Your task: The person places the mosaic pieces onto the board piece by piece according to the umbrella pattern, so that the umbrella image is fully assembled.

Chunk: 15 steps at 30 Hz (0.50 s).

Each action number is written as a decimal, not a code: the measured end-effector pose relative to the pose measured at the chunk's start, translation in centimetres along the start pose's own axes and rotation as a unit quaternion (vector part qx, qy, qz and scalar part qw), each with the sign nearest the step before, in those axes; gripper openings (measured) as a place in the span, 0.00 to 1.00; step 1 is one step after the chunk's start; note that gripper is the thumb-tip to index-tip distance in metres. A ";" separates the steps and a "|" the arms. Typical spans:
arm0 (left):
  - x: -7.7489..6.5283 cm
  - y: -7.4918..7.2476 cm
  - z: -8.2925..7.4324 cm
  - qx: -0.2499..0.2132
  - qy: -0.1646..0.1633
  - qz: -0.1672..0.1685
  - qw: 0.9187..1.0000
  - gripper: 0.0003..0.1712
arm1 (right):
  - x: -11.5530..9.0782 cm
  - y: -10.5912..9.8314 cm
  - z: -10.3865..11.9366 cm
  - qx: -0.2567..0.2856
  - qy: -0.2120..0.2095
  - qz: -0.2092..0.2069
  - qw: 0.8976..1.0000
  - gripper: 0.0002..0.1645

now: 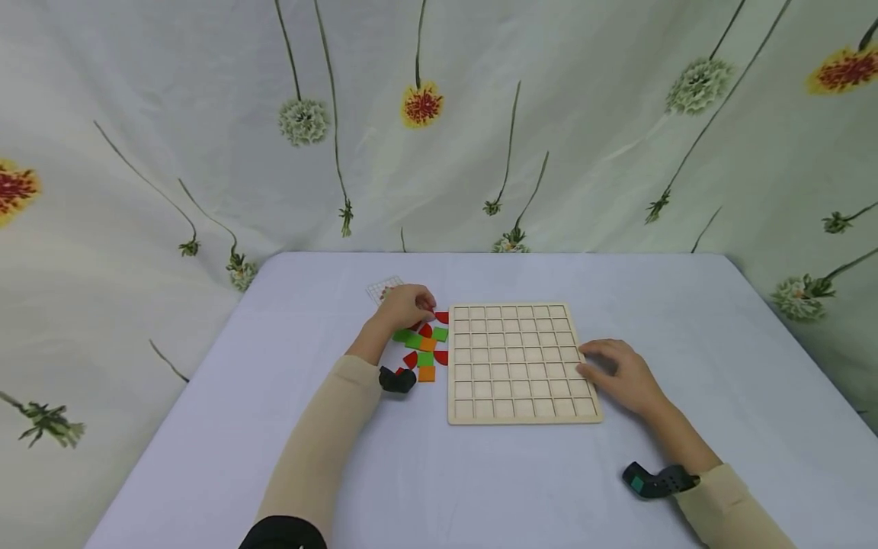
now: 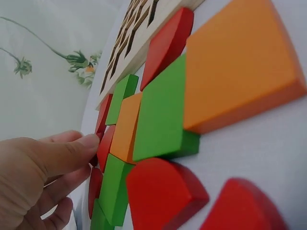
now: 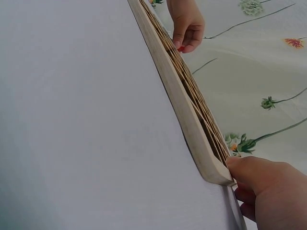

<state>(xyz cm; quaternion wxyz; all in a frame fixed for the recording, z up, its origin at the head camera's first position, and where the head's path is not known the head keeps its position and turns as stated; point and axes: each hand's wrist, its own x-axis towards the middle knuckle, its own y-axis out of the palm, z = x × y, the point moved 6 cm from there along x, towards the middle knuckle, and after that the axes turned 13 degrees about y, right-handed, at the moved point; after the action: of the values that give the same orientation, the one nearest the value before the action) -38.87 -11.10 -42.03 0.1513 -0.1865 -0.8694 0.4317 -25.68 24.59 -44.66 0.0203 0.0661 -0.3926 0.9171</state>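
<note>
In the head view my left hand is over a loose cluster of coloured blocks left of the wooden grid board. Its thumb and fingertips pinch a small red block, mostly hidden by the fingers. Around it lie green blocks, orange square blocks and red blocks with a rounded side. My right hand rests at the board's right edge, thumb and fingertips touching the rim. The board lies flat, and no block shows in its cells.
A card with a printed grid lies behind the left hand, partly covered by it. White cloth covers the table. Behind the table's far edge hangs a flowered curtain. Dark bands with small devices sit on both wrists.
</note>
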 end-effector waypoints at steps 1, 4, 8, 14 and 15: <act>-0.1 0.0 0.1 -0.007 -0.002 -0.005 1.000 0.08 | 0.0 0.0 0.0 -0.001 0.000 0.000 1.000 0.20; -0.3 -0.1 0.4 -0.025 -0.007 -0.016 1.000 0.07 | 0.0 0.0 -0.1 0.000 0.000 0.000 1.000 0.20; -0.5 -0.4 0.4 -0.039 -0.006 -0.023 0.999 0.07 | 0.0 -0.1 0.0 0.000 -0.007 -0.005 1.000 0.19; -0.2 -1.0 -0.5 -0.031 0.010 -0.031 0.999 0.07 | 0.1 -0.1 0.1 -0.002 -0.013 -0.013 1.000 0.19; -0.1 -1.0 -0.7 -0.030 0.013 -0.032 0.999 0.07 | 0.1 -0.1 0.1 -0.002 -0.012 -0.013 1.000 0.19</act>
<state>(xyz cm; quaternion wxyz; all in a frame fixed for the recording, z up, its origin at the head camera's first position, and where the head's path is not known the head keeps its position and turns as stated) -38.72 -11.23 -40.78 0.1701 -0.1689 -0.8857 0.3977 -25.74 24.61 -44.54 0.0271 0.0823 -0.3936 0.9152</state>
